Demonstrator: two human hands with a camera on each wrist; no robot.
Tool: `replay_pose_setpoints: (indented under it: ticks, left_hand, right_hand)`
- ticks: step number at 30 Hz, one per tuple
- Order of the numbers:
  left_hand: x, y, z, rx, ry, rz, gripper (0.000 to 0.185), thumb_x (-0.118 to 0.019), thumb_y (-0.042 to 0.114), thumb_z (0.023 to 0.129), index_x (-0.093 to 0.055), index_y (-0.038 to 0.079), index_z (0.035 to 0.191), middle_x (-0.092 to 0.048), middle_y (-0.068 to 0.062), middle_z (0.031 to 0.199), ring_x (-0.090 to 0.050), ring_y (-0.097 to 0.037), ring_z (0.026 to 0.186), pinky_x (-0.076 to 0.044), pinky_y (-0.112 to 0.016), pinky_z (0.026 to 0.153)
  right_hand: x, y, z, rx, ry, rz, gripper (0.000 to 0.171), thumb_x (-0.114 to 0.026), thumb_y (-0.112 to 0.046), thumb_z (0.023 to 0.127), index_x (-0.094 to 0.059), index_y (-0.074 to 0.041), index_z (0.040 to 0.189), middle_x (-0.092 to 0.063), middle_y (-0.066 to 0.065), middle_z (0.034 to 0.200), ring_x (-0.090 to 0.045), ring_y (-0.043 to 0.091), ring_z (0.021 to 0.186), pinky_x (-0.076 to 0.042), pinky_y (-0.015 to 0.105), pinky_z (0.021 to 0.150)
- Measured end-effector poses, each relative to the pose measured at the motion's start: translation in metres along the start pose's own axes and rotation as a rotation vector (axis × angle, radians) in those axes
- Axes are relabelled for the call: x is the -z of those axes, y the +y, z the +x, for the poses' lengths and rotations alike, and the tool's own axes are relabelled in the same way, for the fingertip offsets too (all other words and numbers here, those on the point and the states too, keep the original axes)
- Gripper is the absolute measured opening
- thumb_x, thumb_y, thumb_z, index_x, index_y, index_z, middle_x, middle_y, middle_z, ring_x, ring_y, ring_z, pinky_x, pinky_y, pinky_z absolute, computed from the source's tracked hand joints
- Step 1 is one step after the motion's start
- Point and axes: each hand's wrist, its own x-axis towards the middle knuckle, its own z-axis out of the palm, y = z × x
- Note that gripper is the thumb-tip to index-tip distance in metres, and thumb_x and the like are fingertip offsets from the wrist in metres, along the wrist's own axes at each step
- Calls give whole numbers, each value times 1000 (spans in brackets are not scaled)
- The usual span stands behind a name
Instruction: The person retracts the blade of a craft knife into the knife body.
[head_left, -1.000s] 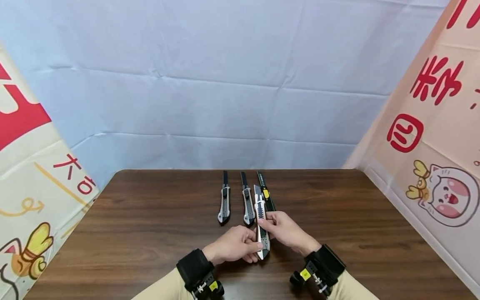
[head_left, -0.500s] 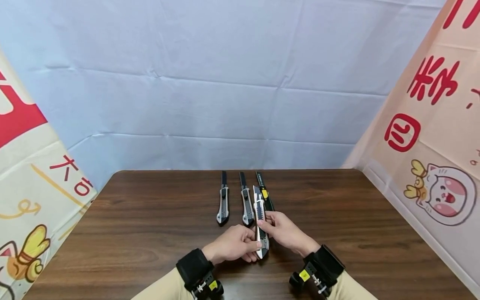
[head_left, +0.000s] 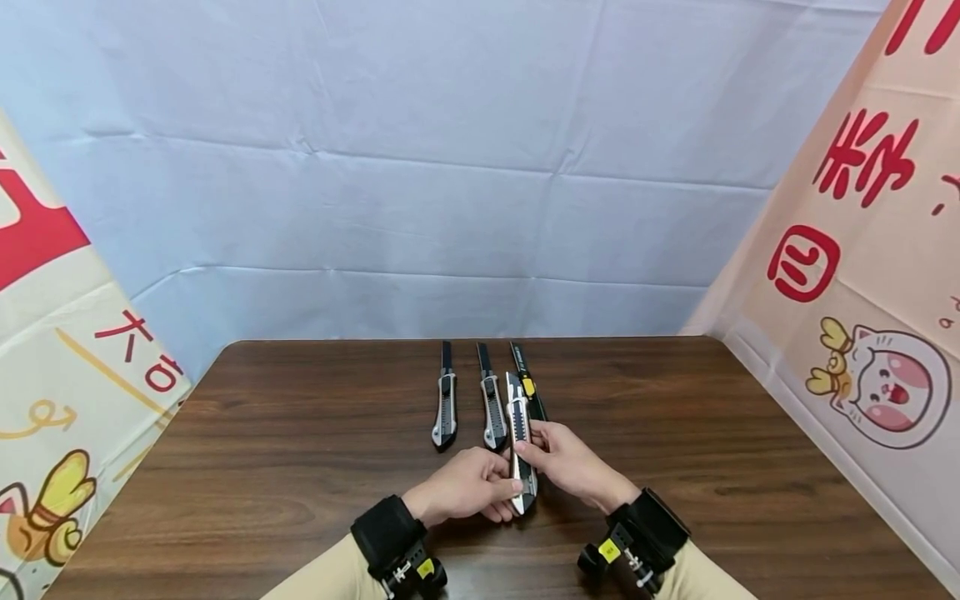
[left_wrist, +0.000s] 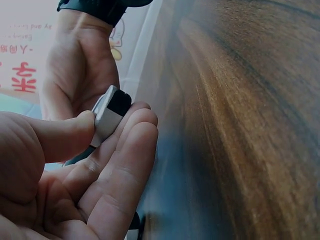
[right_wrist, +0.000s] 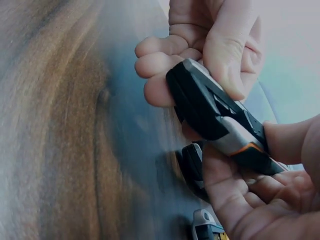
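Your table (head_left: 300, 433) is brown wood grain (rounded at its far corners). Near its far edge lie a grey knife (head_left: 446, 408), a second grey knife (head_left: 492, 410) to its right, then a dark knife (head_left: 522, 365) with a yellow patch.

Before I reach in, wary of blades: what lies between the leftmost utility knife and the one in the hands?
In the head view, another silver-and-black utility knife lies on the table between the leftmost one and the held one.
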Motion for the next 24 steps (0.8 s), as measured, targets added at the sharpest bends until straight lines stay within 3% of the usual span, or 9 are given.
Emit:
replay_pose_setpoints:
  ticks: [6,12,18,24]
  left_hand:
    - [1,-2,0,-5,-19,-36,20,-59,14,98,-67,-4,94,-72,-25,83,-72,-27,71,-62,-32,64]
    - [1,-1,-1,6,-51,-81,20,-57,12,98,-67,-6,98,-73,-24,90,-72,-23,74,-62,-31,68]
    - [2,-1,-2,-6,-10,-63,18,-58,10,97,-67,-6,97,-73,-25,87,-72,-24,74,-62,-31,68]
    - [0,-3,-3,2,-11,-34,18,-59,11,97,-68,-5,96,-74,-20,84,-71,-23,69,-62,-32,65]
  right_hand:
    - [1,1,2,-75,72,15,41,-49,-21,103,-49,8,132,-68,21,115,-65,11,95,-53,21,79]
    - [1,1,3,-95,99,63,45,-50,-26,103,-49,10,130,-67,22,115,-66,11,91,-56,23,78]
    - [-2,1,1,-87,55,90,46,-47,-27,104,-52,14,124,-71,19,100,-69,12,79,-58,26,72]
    - [-3,5,-1,-96,36,103,42,-48,-24,104,-51,14,124,-71,18,100,-69,12,80,-57,24,72]
